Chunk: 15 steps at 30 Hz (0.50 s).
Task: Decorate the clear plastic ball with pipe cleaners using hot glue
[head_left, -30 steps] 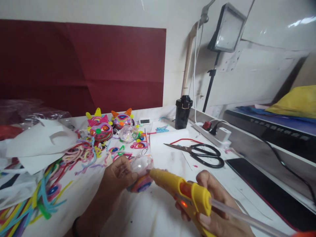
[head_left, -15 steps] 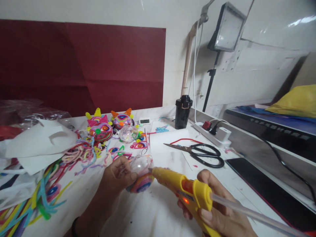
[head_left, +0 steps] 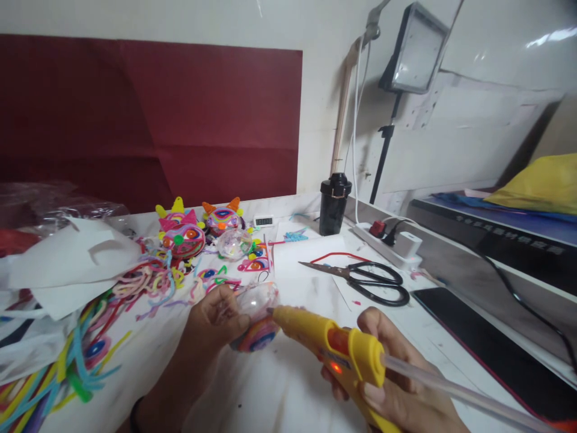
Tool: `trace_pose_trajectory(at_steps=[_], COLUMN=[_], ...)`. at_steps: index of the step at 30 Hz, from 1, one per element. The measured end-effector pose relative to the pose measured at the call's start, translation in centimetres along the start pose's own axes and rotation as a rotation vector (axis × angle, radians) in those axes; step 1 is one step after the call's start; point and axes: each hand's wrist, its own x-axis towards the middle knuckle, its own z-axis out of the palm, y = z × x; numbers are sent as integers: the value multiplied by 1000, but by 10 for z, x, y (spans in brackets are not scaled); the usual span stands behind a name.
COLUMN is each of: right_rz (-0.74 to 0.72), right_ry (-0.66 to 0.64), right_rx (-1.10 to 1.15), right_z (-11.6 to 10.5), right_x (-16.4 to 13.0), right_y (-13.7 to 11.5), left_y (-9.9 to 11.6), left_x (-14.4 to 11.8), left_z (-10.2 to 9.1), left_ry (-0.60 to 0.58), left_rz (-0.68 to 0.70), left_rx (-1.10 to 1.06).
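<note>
I see home craft corner: tabletop (head_left: 288,385) strewn with pipe cleaners (head_left: 67,361), scissors (head_left: 369,279), glue gun (head_left: 333,355), power strip (head_left: 392,243), lamp (head_left: 415,51).

Single view from head height, looking forward and down across the white table (head_left: 288,391). Close on both hands in the lower centre of the frame; wall (head_left: 315,90) filling the top, shelf (head_left: 496,240) at the right edge.

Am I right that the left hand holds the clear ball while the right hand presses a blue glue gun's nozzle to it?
Not quite: the glue gun is yellow, as the head view shows. The left hand does hold the clear ball, and the right hand holds the gun's nozzle against it.
</note>
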Motion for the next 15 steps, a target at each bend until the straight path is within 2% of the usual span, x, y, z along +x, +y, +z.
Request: trace_pose_trajectory(at_steps=[8, 15], right_rz=[11, -43], right_ry=[71, 45], right_rx=[-29, -32], right_z=[-1, -1], right_x=[-3, -2], right_y=[-2, 0], left_y=[1, -5], left_x=[1, 3], left_z=[2, -2], left_ry=[39, 50], left_rz=[2, 5], left_rx=[1, 12])
